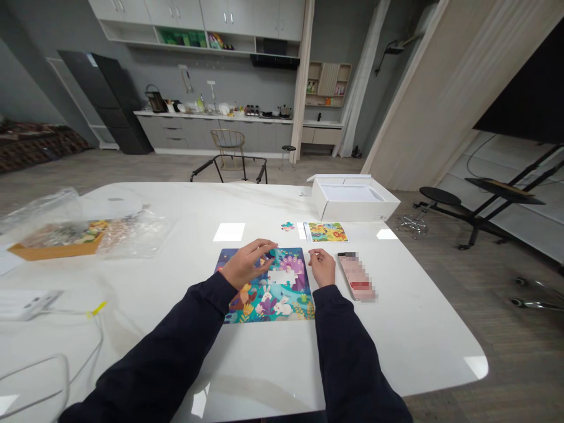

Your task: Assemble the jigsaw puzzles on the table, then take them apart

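A colourful animal jigsaw puzzle (264, 308) lies on the white table, with a white gap near its middle right. Over its upper left part is my left hand (249, 262), thumb and fingertips around a small dark teal piece. My right hand (323, 268) rests at the puzzle's right edge, fingers curled; whatever they hold, if anything, is too small to make out. Several loose pieces (288, 226) lie beyond the puzzle. Beside them is a picture card (326, 232) with animals on yellow and green.
A pink phone (356, 277) lies right of my right hand. An open white box (359, 207) stands at the back right. On the left are an orange tray (57, 251) under clear plastic, a white power strip (26, 304) and cables. A chair (244, 167) stands beyond the table.
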Motion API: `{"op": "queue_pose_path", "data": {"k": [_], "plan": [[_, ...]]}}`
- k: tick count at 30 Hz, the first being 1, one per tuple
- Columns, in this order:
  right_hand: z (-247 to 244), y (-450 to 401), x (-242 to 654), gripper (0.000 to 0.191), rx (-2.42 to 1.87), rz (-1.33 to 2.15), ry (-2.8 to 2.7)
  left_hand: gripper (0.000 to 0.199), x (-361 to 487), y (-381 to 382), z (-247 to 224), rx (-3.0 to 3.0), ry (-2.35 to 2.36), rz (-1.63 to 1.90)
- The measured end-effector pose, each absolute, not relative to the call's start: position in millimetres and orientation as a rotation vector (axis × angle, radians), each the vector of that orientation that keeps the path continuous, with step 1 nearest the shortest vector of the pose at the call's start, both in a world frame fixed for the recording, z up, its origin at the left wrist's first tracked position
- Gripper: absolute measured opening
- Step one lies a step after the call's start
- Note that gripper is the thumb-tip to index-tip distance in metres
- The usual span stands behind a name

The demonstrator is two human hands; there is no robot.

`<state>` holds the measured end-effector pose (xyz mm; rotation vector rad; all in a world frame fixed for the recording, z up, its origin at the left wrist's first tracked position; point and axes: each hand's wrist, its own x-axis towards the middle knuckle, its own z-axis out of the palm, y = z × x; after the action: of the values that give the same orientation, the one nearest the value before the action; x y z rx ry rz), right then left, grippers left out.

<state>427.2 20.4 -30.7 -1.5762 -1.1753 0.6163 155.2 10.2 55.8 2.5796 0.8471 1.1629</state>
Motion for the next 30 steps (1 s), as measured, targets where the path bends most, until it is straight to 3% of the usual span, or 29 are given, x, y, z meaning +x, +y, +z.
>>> {"op": "queue_pose_path", "data": {"k": [5,9,14,30], "plan": [[-28,18,427,0.031,-1.581,0.615,-1.191,0.028,150,-13,36,2.239,0.952,1.312],[-27,19,427,0.031,-1.579,0.613,-1.188,0.029,158,-14,17,1.986,1.028,1.1],[-30,20,428,0.033,-1.57,0.619,-1.181,0.039,168,-11,9,2.238,1.09,0.834],[-27,18,427,0.034,-1.581,0.619,-1.185,0.016,160,-20,-6,2.541,1.174,0.797]]}}
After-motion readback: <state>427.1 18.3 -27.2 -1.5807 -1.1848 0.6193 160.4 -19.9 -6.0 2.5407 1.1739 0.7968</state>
